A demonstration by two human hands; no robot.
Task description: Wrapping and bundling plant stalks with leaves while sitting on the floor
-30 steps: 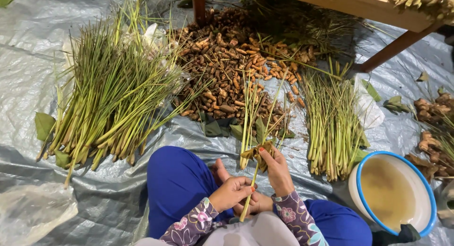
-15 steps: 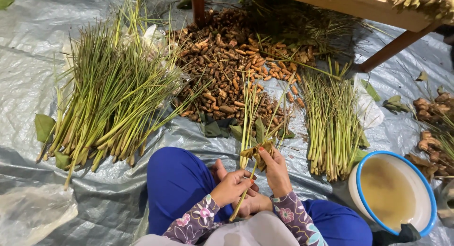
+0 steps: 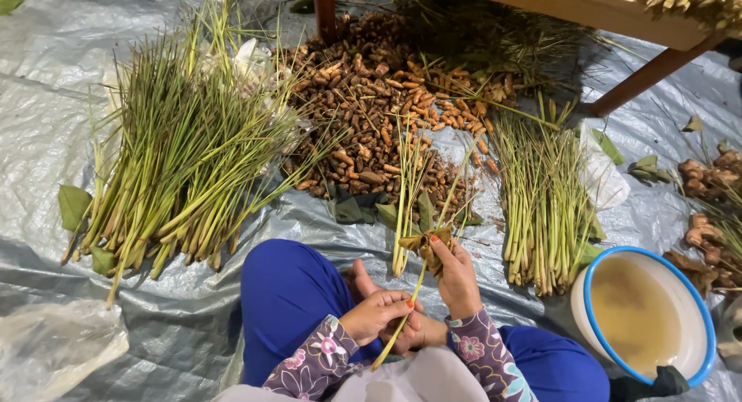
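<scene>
Seated on a grey tarp (image 3: 479, 240), a person pinches a lemongrass stalk (image 3: 402, 325) low in the left hand (image 3: 379, 315), while the right hand (image 3: 456, 274) pinches a folded leaf (image 3: 425, 243) higher up, steadying it; loose bundles (image 3: 178, 155) lie just beyond the fingers.

The right hand's (image 3: 457, 277) grip covers part of the folded leaf (image 3: 427, 243), so how it wraps the stalks (image 3: 405, 216) cannot be told. Far right of that grip, the basin (image 3: 595, 294) and the brown roots (image 3: 707, 178) are cut by the frame edge.
</scene>
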